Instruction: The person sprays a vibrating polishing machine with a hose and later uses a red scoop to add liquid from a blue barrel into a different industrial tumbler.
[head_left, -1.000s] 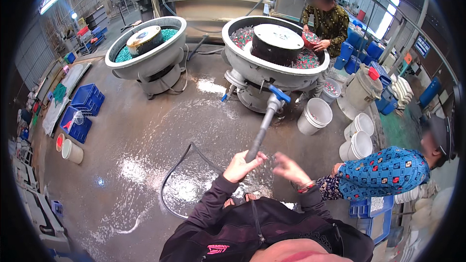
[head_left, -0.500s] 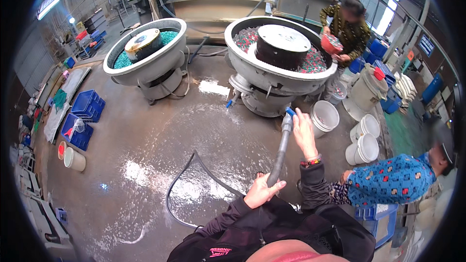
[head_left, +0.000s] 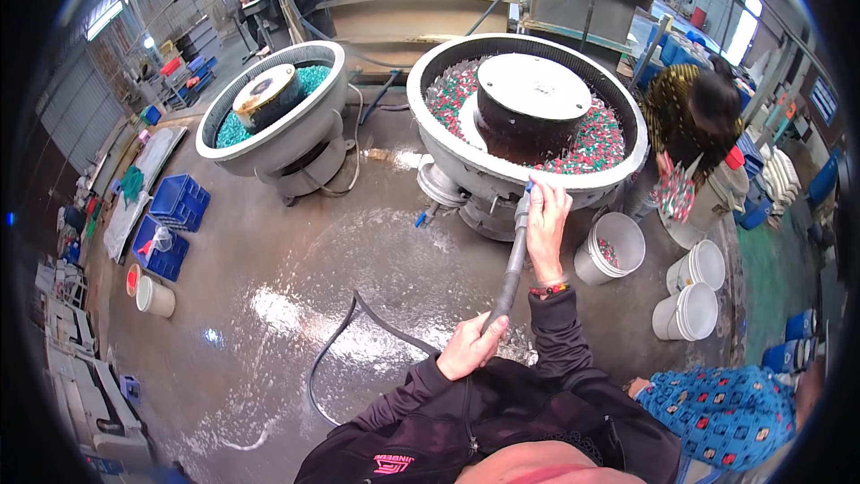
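My left hand [head_left: 473,347] is wrapped round the near end of a grey pipe-like hose wand [head_left: 512,276]. Farther up it, my right hand [head_left: 548,222] closes round the end that carries a small blue valve handle [head_left: 528,186]. This end overlaps the near rim of the big round vibratory tumbler bowl [head_left: 430,139]; whether it touches cannot be told. Red, green and white small pieces [head_left: 598,136] fill the bowl round its central drum [head_left: 535,85]. No water jet can be made out at the tip. A black hose [head_left: 327,345] trails over the wet floor.
A second bowl [head_left: 208,139] with teal pieces stands left. On the right are white buckets [head_left: 618,255], one with some pieces inside. A co-worker [head_left: 690,108] bends beside them; another in blue [head_left: 717,412] is close on my right. Blue crates [head_left: 179,202] lie left.
Both hands still grip the wand, whose tip now overlaps the bowl's rim. The far co-worker has gone from holding a red basin at the bowl to bending over the buckets, with pieces there blurred.
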A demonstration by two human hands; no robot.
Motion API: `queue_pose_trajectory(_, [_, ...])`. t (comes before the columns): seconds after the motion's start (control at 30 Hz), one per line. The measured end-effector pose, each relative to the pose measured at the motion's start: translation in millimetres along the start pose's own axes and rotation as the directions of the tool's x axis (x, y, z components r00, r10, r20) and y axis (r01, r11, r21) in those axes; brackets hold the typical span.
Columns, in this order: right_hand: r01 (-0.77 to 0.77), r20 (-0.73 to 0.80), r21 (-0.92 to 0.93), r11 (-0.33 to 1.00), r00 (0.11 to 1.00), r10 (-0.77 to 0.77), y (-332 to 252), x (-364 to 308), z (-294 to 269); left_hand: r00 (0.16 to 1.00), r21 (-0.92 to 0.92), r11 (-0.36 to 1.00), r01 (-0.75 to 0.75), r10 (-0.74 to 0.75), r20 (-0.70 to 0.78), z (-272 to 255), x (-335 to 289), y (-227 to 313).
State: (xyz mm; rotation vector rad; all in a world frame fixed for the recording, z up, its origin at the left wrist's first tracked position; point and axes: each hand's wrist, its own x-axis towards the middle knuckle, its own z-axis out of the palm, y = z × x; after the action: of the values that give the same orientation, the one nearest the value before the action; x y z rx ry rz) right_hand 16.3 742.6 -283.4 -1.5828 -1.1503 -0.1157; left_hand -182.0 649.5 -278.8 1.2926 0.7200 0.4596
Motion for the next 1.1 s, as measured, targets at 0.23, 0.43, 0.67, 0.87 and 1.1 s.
queue_pose_trajectory(0.23, [-0.420, 0.255, 0.767, 0.485, 0.893, 0.370, 38, 45, 59, 0.995, -0.202, 0.977, 0.065, -0.079, -0.061, 10, 52, -9])
queue_pose_trajectory(0.43, [-0.424, 0.424, 0.854, 0.302, 0.903, 0.071, 67, 66, 94, 0.999, -0.179, 0.984, 0.004, -0.011, -0.039, -14, 71, -4])
queue_pose_trajectory(0.67, [-0.418, 0.427, 0.869, 0.265, 0.904, 0.027, 55, 75, 113, 0.998, 0.119, 0.991, -0.057, 0.059, -0.016, -48, 68, 11])
queue_pose_trajectory(0.87, [-0.437, 0.418, 0.879, 0.191, 0.899, 0.133, 51, 67, 133, 1.000, 0.106, 0.994, -0.018, 0.019, -0.007, -64, 68, 25])
queue_pose_trajectory(1.1, [-0.388, 0.367, 0.902, 0.191, 0.920, 0.137, 47, 76, 134, 0.995, 0.061, 0.993, -0.097, 0.096, 0.020, -67, 72, 25])
